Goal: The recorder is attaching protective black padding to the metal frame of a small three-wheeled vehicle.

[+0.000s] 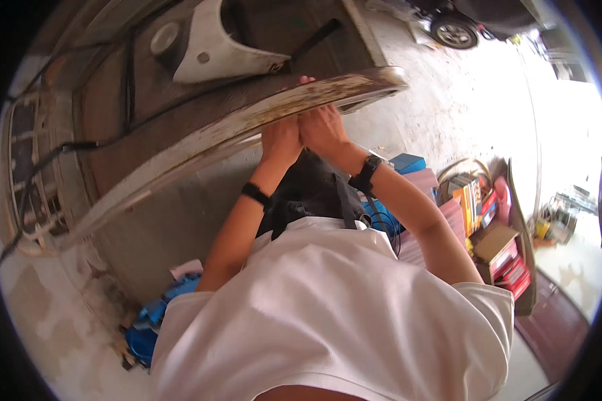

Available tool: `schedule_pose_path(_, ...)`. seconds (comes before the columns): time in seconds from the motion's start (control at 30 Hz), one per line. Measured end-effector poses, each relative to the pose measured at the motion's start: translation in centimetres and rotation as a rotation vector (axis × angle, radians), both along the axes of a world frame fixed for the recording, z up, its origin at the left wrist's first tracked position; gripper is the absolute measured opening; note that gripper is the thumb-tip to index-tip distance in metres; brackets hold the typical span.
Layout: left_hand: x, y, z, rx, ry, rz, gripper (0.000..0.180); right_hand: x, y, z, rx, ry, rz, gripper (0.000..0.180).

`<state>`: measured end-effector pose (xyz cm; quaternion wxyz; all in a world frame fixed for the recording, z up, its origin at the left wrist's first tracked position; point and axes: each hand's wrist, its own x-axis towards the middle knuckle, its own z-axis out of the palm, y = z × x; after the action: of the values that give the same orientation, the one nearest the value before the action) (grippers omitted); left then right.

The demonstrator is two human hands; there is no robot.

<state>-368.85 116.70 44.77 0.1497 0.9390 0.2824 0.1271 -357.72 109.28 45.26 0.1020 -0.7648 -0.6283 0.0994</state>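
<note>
Left hand (281, 140): raised up against the rusty metal edge (247, 123), touching it just beside the other hand.
Left fingers: curled up onto the edge; cannot tell how tight, tips hidden behind the metal.
Right hand (322, 130): pressed on the same edge, touching the left hand.
Right fingers (308, 80): bent over the top of the edge, one tip peeking above it; seem to hold the rim, but grip not plain to see.
Rusty metal edge: long, curved, white with brown rust, running from lower left up to upper right, above the hands.
Wrists: black band (255, 194) on the left, black watch (366, 175) on the right.
White panel (211, 47): up beyond the edge, inside the big brown metal part, with a round hole nearby.
Black cable (124, 87): running along the brown metal, left of the hands.
Boxes (498, 250): stacked on the floor at the right, red and brown, well apart from the hands.
Blue thing (147, 327): low on the left, on the floor.
Car wheel (453, 32): far off at the top right.
</note>
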Motion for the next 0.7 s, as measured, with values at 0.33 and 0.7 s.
schedule_pose_path(0.33,-7.9,-1.3,-3.2,0.27,0.396,0.306,0.047,-7.7,3.1,-4.2,0.008,-0.272,0.246,0.039)
schedule_pose_path(0.7,-11.3,-0.6,-3.0,0.34,0.363,0.324,0.073,-11.4,6.0,-3.8,0.108,-0.147,0.305,0.036)
